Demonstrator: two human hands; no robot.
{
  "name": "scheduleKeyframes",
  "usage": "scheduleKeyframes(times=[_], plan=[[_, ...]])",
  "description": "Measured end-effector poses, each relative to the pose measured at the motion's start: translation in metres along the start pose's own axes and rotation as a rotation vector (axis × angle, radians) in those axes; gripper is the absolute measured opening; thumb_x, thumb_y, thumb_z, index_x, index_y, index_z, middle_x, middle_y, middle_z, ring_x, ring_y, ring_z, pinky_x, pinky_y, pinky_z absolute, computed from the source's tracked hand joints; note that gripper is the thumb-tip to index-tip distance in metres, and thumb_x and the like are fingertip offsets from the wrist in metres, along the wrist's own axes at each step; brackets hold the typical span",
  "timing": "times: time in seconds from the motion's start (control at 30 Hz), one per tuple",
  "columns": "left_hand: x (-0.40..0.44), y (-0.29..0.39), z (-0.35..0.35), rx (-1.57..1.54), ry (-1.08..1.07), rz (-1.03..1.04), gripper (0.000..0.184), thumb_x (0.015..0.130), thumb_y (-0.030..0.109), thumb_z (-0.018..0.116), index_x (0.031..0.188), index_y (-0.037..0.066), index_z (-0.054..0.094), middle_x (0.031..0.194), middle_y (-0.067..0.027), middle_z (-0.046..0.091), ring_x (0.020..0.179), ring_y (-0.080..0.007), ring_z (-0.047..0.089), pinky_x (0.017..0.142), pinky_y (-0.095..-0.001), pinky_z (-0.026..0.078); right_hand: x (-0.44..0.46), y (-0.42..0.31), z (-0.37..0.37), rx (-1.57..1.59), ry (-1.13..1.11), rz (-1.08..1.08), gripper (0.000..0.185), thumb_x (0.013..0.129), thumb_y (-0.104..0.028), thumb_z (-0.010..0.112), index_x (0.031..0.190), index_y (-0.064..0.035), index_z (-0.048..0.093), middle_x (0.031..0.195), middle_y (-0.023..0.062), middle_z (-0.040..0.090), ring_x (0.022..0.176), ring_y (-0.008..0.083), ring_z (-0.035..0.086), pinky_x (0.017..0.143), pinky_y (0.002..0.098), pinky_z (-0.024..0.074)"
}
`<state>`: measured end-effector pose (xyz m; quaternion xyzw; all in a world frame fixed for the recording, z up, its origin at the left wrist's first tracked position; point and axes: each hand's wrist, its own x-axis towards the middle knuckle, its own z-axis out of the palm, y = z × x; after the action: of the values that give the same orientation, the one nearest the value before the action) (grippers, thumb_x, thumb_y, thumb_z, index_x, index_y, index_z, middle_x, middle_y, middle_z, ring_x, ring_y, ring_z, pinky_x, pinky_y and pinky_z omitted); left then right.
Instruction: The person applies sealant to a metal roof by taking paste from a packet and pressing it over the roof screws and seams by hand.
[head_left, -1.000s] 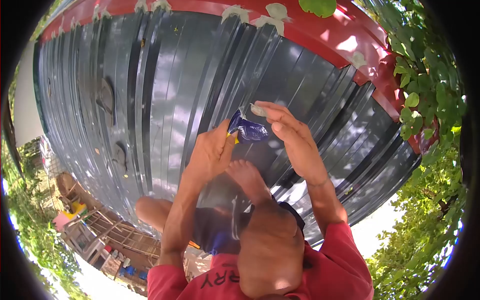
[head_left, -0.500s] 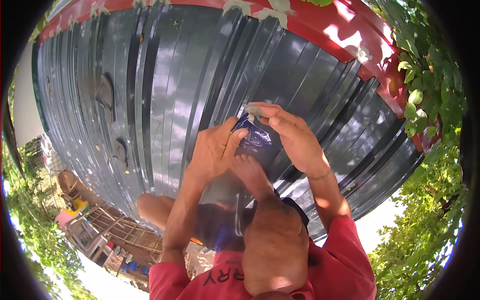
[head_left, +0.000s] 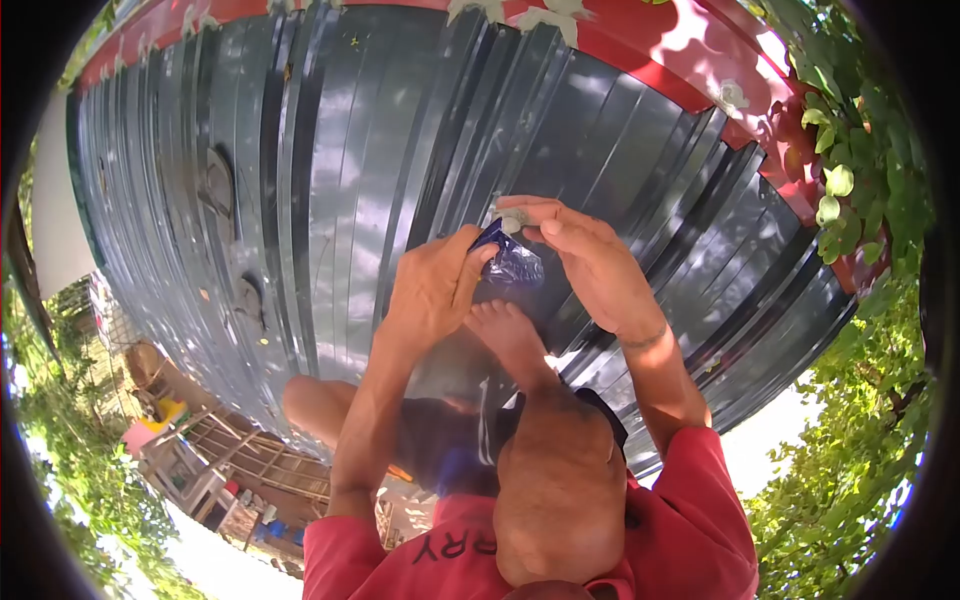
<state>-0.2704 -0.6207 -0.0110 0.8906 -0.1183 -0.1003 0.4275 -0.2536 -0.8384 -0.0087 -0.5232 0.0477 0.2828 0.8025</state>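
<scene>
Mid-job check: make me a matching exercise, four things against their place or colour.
1. blue packet
2. grey paste
3. two sandals
4. edge trim

A. lying on the dark ribbed metal sheets
B. red
C. at the fingers of the right hand
D. pinched in the left hand

Pairs: 1-D, 2-C, 3-A, 4-B

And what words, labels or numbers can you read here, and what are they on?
"RRY": dark letters on the red shirt, upside down in this view; the head may hide more.
The blue plastic wrapper in the left hand: no readable text.
No other word, brand, number or sign can be made out.
</scene>
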Motion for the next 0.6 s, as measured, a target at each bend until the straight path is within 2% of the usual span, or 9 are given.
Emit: scheduleKeyframes(times=[0.13,0.27,0.33,0.43,0.47,0.53,0.6], plan=[[0.004,0.003,0.002,0.04,-0.019,-0.054,0.025,0.106,0.029,0.058,0.098,0.005,0.059,0.068,-0.0159,0.06,0.064,-0.0392,0.061,0.058,-0.0472,0.045,-0.003,0.004,-0.006,0.016,0.003,-0.031,0.039,0.105,-0.023,0.053,0.126,0.0049,0.07,0.147,0.0132,0.059,0.133,0.0203,0.051,0.114,0.0359,0.0334],[0.008,0.003,0.004,0.12,-0.03,-0.003,0.025,0.106,0.029,0.058,0.1,0.005,0.059,0.072,-0.0169,0.063,0.067,-0.0409,0.062,0.06,-0.0495,0.047,-0.008,0.001,-0.008,0.036,0.002,-0.012,0.041,0.104,-0.025,0.054,0.127,0.0056,0.068,0.148,0.0153,0.057,0.134,0.022,0.051,0.115,0.0377,0.0331],[0.01,0.001,0.005,0.149,-0.018,0.004,0.025,0.106,0.029,0.058,0.102,0.005,0.058,0.076,-0.0185,0.065,0.07,-0.0428,0.064,0.063,-0.0515,0.048,-0.012,0.001,-0.011,0.15,0.013,-0.044,0.038,0.104,-0.023,0.054,0.126,0.0038,0.069,0.142,0.0131,0.061,0.129,0.0213,0.054,0.114,0.0377,0.0342],[0.007,-0.038,0.013,0.338,-0.051,-0.138,0.024,0.107,0.028,0.055,0.107,0.004,0.056,0.081,-0.022,0.067,0.078,-0.0462,0.065,0.067,-0.0545,0.048,-0.027,-0.031,-0.027,0.186,0.098,-0.203,0.036,0.103,-0.022,0.054,0.126,0.0024,0.068,0.14,0.0114,0.063,0.127,0.0206,0.056,0.113,0.0387,0.036],[0.005,-0.048,0.011,0.314,-0.067,-0.192,0.024,0.108,0.028,0.054,0.108,0.004,0.055,0.083,-0.0234,0.067,0.081,-0.0475,0.065,0.068,-0.0555,0.047,-0.035,-0.047,-0.038,0.168,0.144,-0.285,0.036,0.103,-0.021,0.055,0.126,0.0021,0.068,0.14,0.0111,0.062,0.127,0.0204,0.056,0.113,0.0391,0.0367],[-0.007,-0.063,0.004,0.274,-0.077,-0.229,0.023,0.109,0.027,0.052,0.109,0.004,0.054,0.084,-0.0256,0.067,0.084,-0.0495,0.064,0.068,-0.0567,0.046,-0.052,-0.075,-0.076,-0.171,0.4,-0.466,0.036,0.101,-0.018,0.054,0.129,0.0006,0.067,0.145,0.0095,0.06,0.13,0.02,0.054,0.111,0.0389,0.0386],[-0.019,-0.072,-0.003,0.217,-0.085,-0.224,0.023,0.109,0.026,0.05,0.107,0.003,0.052,0.082,-0.0266,0.065,0.082,-0.0506,0.063,0.068,-0.0569,0.044,-0.064,-0.097,-0.109,-0.684,0.827,-0.442,0.035,0.097,-0.011,0.053,0.128,-0.0044,0.068,0.141,0.0109,0.061,0.129,0.0236,0.055,0.111,0.0393,0.0397]])
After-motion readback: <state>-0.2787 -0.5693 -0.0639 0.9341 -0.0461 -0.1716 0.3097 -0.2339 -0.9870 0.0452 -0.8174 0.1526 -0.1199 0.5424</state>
